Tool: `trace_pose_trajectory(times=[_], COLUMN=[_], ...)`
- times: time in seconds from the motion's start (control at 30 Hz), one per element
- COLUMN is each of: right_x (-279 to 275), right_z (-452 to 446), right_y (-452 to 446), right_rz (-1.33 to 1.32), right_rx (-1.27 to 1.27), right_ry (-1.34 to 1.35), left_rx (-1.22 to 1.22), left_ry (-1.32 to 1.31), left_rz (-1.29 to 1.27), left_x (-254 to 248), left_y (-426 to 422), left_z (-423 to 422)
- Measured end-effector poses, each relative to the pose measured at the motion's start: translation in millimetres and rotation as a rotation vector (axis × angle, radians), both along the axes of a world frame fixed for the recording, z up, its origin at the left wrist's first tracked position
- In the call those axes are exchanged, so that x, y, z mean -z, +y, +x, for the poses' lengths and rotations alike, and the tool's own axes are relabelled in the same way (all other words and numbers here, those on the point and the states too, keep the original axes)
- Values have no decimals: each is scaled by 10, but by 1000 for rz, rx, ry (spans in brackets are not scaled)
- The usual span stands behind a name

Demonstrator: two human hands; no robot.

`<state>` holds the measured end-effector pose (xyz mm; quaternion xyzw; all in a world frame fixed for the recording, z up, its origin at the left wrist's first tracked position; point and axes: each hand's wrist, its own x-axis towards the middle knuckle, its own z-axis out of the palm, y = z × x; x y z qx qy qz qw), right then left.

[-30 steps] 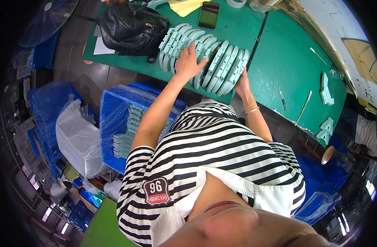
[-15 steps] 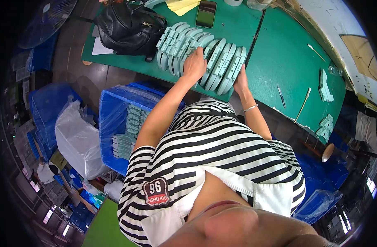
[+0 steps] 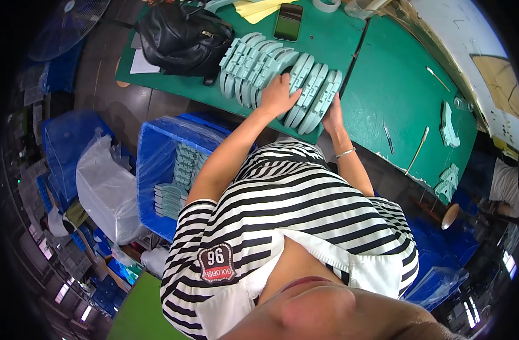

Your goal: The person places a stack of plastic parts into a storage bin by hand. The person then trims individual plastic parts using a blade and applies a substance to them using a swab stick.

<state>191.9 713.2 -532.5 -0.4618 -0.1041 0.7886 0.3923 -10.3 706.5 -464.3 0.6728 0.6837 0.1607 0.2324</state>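
Observation:
A row of curved pale-green plastic parts (image 3: 253, 65) stands on edge on the green table, packed side by side. Into this row reaches my left hand (image 3: 277, 97), its fingers bent round a part near the middle and its thumb against the parts to the right. My right hand (image 3: 333, 117) cups the outer side of the end part (image 3: 322, 102) at the row's right end; most of its fingers are hidden behind that part.
A black bag (image 3: 183, 42) and a phone (image 3: 288, 22) lie behind the row. On the right of the green table (image 3: 378, 73) are a pen (image 3: 388, 137), a thin stick (image 3: 417, 151) and loose green parts (image 3: 448, 124). A blue lined bin (image 3: 151, 153) holds more parts.
My left hand has shifted right and slightly toward me along the row. The parts at the right end sit closer together. My right hand stays at the end part.

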Motion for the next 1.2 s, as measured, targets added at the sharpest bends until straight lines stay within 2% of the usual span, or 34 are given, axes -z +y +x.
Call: trace_pose_trajectory(times=[0.03,0.17,0.27,0.43,0.53,0.67,0.7,0.8,0.83,0.93,0.97,1.07,1.1,1.2], right_x=[11,-21,78,71,70,101,70,40,51,125,162,225,220,225], right_z=[-5,-46,-18,-5,14,8,1,0,10,35,42,69,82,93], right_y=[-1,-8,-4,-4,-8,-15,-13,-7,-9,-1,5,29,31,43], right_rz=[22,26,50,66,36,34,26,18,16,18,3,-33,-38,-50], right_rx=[-1,15,10,-8,-20,-9,-6,-2,-2,26,41,48,28,-1], right_ry=[7,-26,24,-10,11,-10,-13,-7,-4,38,51,107,139,240], left_rx=[-10,-41,-47,-219,-329,-312,-299,-258,-311,-523,-527,-215,-398,-439], left_ry=[-9,-54,172,232,145,239,243,76,-161,-457,-484,-403,-531,-1235], left_rz=[-60,-12,460,402,352,305,386,461,280,-19,-65,-223,-268,-698], left_x=[50,43,-71,-77,-81,-92,-96,-38,2,170,278,749,749,656], left_y=[-14,-53,-95,-84,-44,58,81,132,160,322,372,527,498,547], left_z=[5,10,-55,-117,-141,-262,-279,-329,-332,-458,-511,-595,-479,-621])
